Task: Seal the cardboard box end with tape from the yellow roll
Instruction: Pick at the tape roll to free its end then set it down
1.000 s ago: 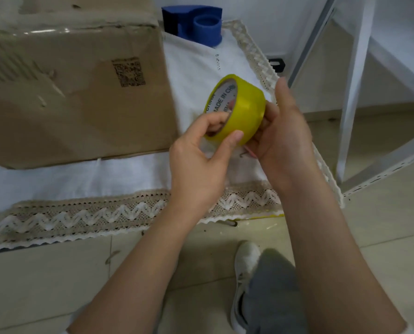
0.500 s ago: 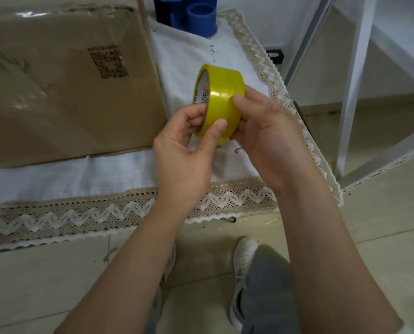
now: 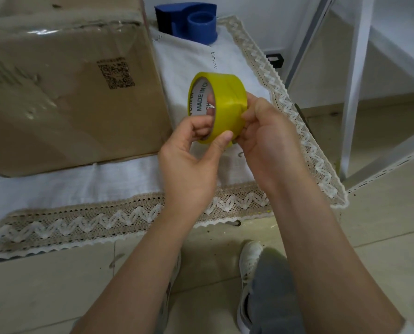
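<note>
Both hands held the tape roll [image 3: 221,106] raised over the white cloth [image 3: 119,179]. The left hand [image 3: 189,162] gripped its lower rim, fingers through the core; the right hand [image 3: 270,141] pinched its outer face. The cardboard box [image 3: 63,88] sat just left.

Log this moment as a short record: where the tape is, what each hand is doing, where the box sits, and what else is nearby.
tape: yellow roll held in the air, to the right of the box
left hand: fingers through the core, thumb on the outer face
right hand: pinching the roll's right edge
box: cardboard box on the white lace-trimmed cloth
nearby: blue tape dispenser behind
tape on box from this roll: none seen
</note>
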The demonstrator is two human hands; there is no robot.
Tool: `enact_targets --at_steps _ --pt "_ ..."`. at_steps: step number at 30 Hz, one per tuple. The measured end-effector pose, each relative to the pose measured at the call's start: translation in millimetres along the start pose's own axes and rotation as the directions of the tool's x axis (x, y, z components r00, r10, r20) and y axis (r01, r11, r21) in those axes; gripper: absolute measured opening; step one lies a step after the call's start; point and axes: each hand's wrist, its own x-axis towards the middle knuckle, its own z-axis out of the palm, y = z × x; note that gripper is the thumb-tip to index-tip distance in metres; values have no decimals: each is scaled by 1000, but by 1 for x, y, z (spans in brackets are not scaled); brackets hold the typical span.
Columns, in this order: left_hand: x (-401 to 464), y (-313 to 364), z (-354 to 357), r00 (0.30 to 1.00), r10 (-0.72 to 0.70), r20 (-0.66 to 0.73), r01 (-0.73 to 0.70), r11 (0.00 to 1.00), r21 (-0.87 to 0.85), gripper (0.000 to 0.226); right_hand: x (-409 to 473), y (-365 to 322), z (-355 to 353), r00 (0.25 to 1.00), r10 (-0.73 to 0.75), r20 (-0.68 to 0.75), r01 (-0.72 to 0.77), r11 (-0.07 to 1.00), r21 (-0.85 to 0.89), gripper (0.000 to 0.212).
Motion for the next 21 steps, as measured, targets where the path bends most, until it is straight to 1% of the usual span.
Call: enact_targets --at_steps 3,7,9,10,12,14,16,17,18,21 --pt "0 2 0 1000 9 -1 -9 1000 18 25 0 0 -2 1000 -14 25 15 999 -31 45" --pt "1 7 1 1000 15 -7 -15 1000 -1 23 -2 -1 -3 998 -38 54 44 992 -115 61" --pt "3 10 1 1000 13 -19 -13 999 -34 22 -3 -5 -7 997 -73 23 76 975 -210 61" --pt "5 11 0 1000 11 -27 -12 999 -53 21 -4 -7 -8 993 -119 4 115 957 -267 57" --pt "7 12 -2 999 13 -33 -15 998 -58 20 -7 -7 -9 960 -278 34 269 880 -392 46" --pt "8 11 -3 999 5 -37 -6 999 -51 19 -8 -4 -12 892 -438 108 423 727 -541 34" --pt "9 10 -5 999 -9 -42 6 998 -60 19 -7 0 -16 836 -527 154 493 597 -633 23" --pt "9 10 -5 999 -3 -41 1 999 -52 19 -5 0 -17 817 -553 164 511 563 -649 21" --pt "9 10 -5 999 9 -37 -11 999 -37 19 -5 0 -18 806 -569 162 521 553 -650 19" --pt "8 11 -5 999 47 -24 -47 999 1 20 -5 -3 -17 785 -602 143 542 557 -629 15"
